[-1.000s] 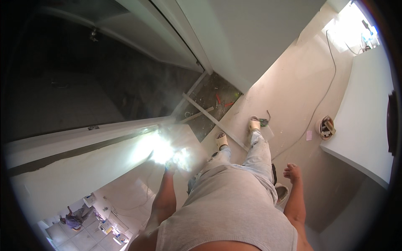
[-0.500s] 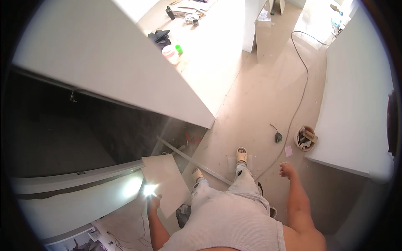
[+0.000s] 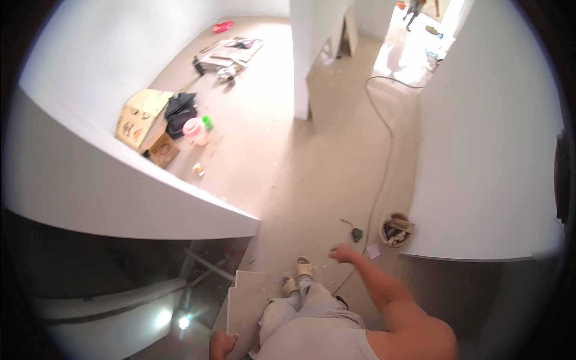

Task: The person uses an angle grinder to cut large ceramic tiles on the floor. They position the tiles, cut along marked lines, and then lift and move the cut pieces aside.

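My left hand (image 3: 223, 344) is closed on the edge of a pale, flat board (image 3: 247, 306), which hangs beside my left leg. One corner of the board has a step cut into it. My right hand (image 3: 342, 253) is held out in front of my body with its fingers curled in, and nothing shows in it. Below it on the floor lie a small green and black tool (image 3: 356, 234) with a short tail and a pink sheet (image 3: 373, 251).
A bucket (image 3: 384, 239) of offcuts stands by the right wall (image 3: 480, 180). A long cable (image 3: 390, 144) snakes along the floor. At left, a white partition (image 3: 138, 207) borders a dark recess and a bright lamp (image 3: 183, 323). Beyond are cartons (image 3: 163, 149) and a pink jug (image 3: 193, 127).
The view has swung, showing more of the left room. My left hand and the board are lower in view, with the board beside my leg. My right hand has come inward to the left.
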Demonstrator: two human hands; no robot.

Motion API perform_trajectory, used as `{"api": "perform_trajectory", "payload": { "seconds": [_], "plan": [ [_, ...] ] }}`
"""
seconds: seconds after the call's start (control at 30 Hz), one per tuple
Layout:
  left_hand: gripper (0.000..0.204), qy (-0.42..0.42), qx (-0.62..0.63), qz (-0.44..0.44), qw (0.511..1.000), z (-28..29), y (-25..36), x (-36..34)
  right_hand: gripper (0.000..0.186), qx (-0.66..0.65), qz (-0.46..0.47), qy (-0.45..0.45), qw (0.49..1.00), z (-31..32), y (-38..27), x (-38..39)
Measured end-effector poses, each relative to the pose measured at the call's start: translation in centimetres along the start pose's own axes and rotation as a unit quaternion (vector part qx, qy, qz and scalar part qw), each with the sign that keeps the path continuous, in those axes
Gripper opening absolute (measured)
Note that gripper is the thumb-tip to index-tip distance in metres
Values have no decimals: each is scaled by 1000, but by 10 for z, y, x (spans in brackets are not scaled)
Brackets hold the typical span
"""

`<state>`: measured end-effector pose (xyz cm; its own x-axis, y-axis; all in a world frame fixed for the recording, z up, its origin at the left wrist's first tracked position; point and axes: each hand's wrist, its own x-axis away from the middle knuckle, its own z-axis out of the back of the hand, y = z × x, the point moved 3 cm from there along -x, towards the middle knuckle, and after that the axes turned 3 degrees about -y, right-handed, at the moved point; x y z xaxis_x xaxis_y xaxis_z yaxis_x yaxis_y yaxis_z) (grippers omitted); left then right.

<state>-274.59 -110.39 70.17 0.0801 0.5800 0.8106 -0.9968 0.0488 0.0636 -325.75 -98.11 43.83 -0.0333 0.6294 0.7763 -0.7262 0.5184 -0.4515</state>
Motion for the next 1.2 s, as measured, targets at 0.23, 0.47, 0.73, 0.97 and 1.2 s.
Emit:
{"api": "perform_trajectory", "payload": {
  "seconds": [0.23, 0.47, 0.73, 0.97, 1.2],
  "plan": [
    [30, -22, -71, -105, 992, -44, 54, -25, 57, 40, 257, 46, 965, 57, -242, 76],
    [10, 118, -20, -171, 978, -29, 97, -8, 58, 421, 186, 4, 888, 90, -333, 117],
    [9, 212, 54, -258, 941, -28, 129, -29, 27, 435, 362, -79, 820, 49, -368, 104],
    [8, 178, 35, -279, 943, -2, 109, -60, 15, 453, 295, -164, 825, 30, -379, 58],
    [28, 330, 366, -202, 846, -18, 28, -90, 21, 478, 231, -159, 833, 13, -356, -9]
  ]
}}
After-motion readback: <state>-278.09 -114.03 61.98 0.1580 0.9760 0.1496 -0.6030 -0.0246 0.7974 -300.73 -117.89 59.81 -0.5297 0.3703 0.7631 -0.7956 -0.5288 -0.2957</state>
